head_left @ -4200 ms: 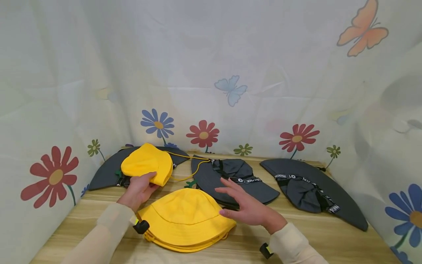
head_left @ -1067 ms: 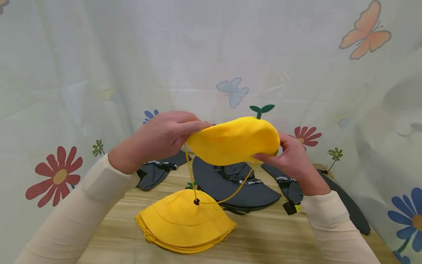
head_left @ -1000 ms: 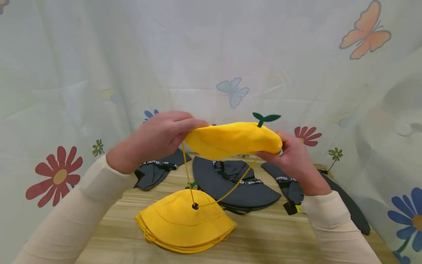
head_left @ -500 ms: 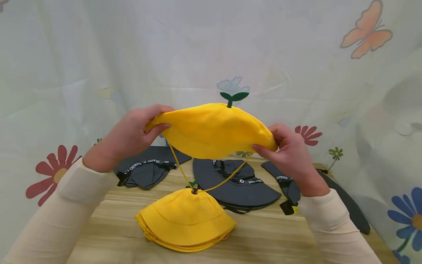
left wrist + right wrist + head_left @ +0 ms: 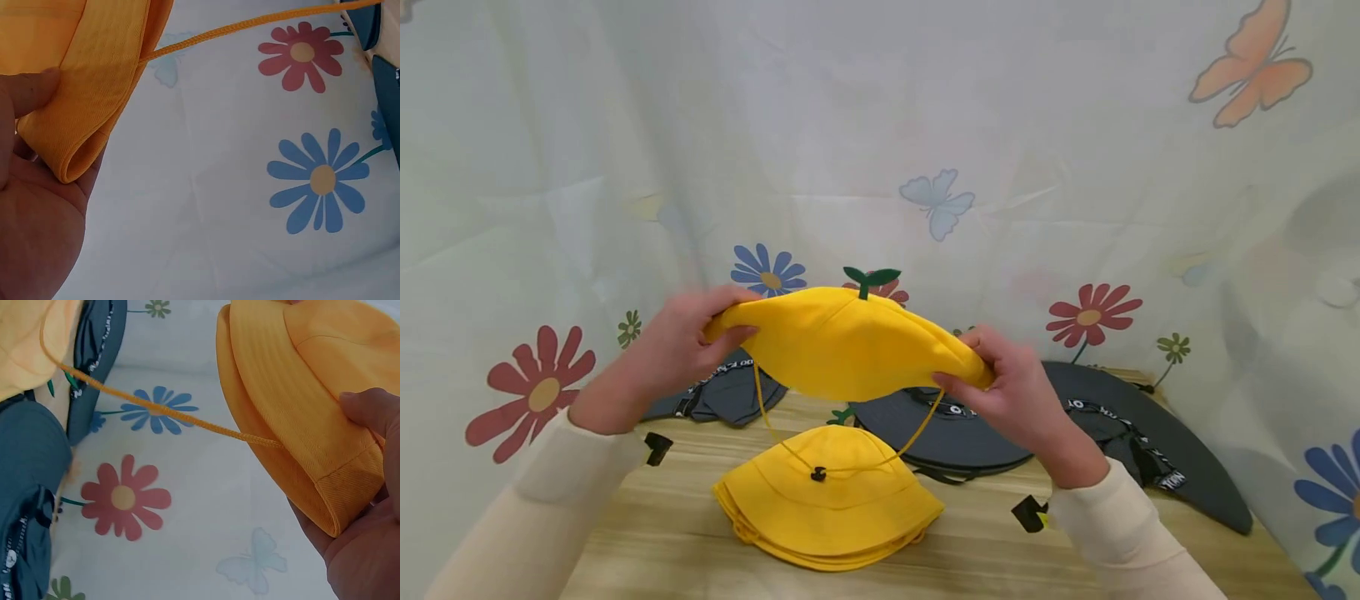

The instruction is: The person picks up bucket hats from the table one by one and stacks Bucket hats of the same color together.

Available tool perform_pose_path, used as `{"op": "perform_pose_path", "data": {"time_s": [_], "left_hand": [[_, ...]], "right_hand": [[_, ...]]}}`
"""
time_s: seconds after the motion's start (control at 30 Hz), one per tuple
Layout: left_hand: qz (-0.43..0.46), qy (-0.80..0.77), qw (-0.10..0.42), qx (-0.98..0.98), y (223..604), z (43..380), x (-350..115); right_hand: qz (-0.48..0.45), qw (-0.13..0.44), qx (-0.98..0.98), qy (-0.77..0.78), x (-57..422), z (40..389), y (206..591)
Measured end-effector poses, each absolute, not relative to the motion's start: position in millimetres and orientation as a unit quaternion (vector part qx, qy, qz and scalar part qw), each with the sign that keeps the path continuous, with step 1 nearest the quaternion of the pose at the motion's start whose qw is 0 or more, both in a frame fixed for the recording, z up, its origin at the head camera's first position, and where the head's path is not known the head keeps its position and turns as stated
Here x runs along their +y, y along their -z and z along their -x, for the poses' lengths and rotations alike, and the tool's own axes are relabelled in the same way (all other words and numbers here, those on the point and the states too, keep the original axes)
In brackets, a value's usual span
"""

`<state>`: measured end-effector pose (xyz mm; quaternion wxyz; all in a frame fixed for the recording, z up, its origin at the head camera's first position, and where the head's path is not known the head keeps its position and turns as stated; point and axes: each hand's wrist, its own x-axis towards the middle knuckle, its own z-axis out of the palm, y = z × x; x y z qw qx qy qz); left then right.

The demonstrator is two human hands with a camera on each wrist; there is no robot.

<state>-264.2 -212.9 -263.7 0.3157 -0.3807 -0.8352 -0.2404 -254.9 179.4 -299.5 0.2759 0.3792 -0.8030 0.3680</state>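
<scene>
Both hands stretch a yellow bucket hat (image 5: 842, 346) between them, its green sprout (image 5: 864, 282) upright on top. My left hand (image 5: 677, 350) pinches the brim's left end, thumb on the near side. At the other end, my right hand (image 5: 1015, 396) grips the brim in the same way. Both wrist views show the brim folded double between thumb and fingers, with the yellow cord (image 5: 181, 417) running from it. That cord loops down in the head view to a black stopper (image 5: 818, 474), which overlaps a stack of yellow bucket hats (image 5: 827, 512) on the table.
Dark grey wide-brimmed hats lie behind the stack: one at the left (image 5: 733, 396), one in the middle (image 5: 955, 446), one at the right (image 5: 1180, 467). They rest on a wooden table (image 5: 1000, 558). A white curtain (image 5: 1037, 108) printed with flowers and butterflies encloses the back and sides.
The yellow hat, earlier bunched in my left hand at the left, is now spread between both hands above the stack. Over the last half second it moved left and down.
</scene>
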Motion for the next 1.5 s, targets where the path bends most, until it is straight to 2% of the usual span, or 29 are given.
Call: {"op": "perform_pose_path", "data": {"time_s": [0.2,0.53,0.93,1.13,1.3,1.4,1.5], "left_hand": [[0.365,0.264,0.263,-0.853,297.0,260.6,-221.7],[0.304,0.329,0.082,-0.891,328.6,263.4,-222.8],[0.257,0.348,-0.046,-0.901,387.7,269.6,-236.3],[0.265,0.296,-0.083,-0.914,414.4,272.4,-235.3],[0.255,0.234,-0.067,-0.936,417.3,264.6,-220.8],[0.246,0.214,-0.038,-0.945,413.4,257.9,-203.7],[0.267,0.209,-0.033,-0.940,412.8,252.9,-181.1]], "right_hand": [[-0.355,0.203,-0.830,-0.381,175.4,250.2,323.2],[-0.287,0.051,-0.837,-0.463,175.7,247.6,360.5],[-0.200,-0.087,-0.843,-0.492,161.9,262.2,414.8],[-0.189,-0.068,-0.898,-0.390,151.5,261.5,429.7],[-0.186,-0.025,-0.926,-0.328,142.8,256.1,431.0],[-0.225,0.019,-0.921,-0.316,136.1,249.7,425.7],[-0.301,0.032,-0.906,-0.296,126.8,244.1,420.4]]}}
